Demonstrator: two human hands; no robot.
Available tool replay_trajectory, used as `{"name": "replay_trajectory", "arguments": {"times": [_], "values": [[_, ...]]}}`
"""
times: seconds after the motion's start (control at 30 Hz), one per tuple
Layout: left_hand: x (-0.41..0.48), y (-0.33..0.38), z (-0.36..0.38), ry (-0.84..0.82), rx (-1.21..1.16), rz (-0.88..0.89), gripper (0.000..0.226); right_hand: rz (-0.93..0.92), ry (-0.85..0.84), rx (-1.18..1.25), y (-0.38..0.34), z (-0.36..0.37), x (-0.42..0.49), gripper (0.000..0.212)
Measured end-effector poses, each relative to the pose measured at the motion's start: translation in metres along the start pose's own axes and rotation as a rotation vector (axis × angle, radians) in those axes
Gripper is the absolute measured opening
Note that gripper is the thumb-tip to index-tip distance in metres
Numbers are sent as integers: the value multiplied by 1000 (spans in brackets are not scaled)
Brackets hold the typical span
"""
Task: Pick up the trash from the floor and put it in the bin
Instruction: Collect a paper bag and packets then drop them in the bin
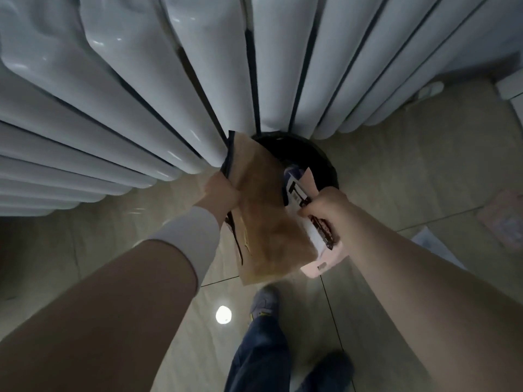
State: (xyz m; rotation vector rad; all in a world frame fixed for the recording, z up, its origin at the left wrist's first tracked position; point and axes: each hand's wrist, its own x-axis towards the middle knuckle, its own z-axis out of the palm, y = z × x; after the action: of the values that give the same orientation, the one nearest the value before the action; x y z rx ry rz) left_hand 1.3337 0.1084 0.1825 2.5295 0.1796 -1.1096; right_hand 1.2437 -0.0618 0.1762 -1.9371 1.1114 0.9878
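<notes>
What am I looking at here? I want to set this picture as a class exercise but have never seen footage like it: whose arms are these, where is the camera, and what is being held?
There is no machine. A person wears a wide-angle camera on the head, so you look down along their own arms, with their legs and shoes at the bottom. The lens bends straight lines, which is why the white radiator fans out.

The left hand has a closed grip on a brown paper bag. The right hand has a closed grip on a white and dark printed package. Both are held over a dark round bin standing on the tiled floor by the radiator. Something already lies inside the bin; I cannot tell what.

More litter lies on the floor at the right: a pinkish piece and a white sheet.
</notes>
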Motion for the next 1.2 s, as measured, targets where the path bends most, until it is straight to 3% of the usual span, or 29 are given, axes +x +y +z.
{"name": "replay_trajectory", "arguments": {"times": [0.13, 0.33, 0.57, 0.8, 0.97, 1.2], "values": [[18, 5, 5, -123, -87, 56, 78, -38, -61, -76, -21, 0, 21, 67], [15, 8, 7, -121, 58, 107, 97, -187, 1, -154, -25, -4, 16, 75], [-11, 16, -3, 113, 474, 322, 76, -273, 316, -394, -16, -17, -10, 70], [-59, 39, -3, 211, 811, 481, 59, -359, 409, -605, 16, -38, -46, 64], [-113, 75, 14, 282, 912, 590, 46, -392, 477, -697, 68, -65, -80, 53], [-195, 138, 95, 282, 889, 638, 46, -361, 523, -596, 198, -111, -112, 45]]}}
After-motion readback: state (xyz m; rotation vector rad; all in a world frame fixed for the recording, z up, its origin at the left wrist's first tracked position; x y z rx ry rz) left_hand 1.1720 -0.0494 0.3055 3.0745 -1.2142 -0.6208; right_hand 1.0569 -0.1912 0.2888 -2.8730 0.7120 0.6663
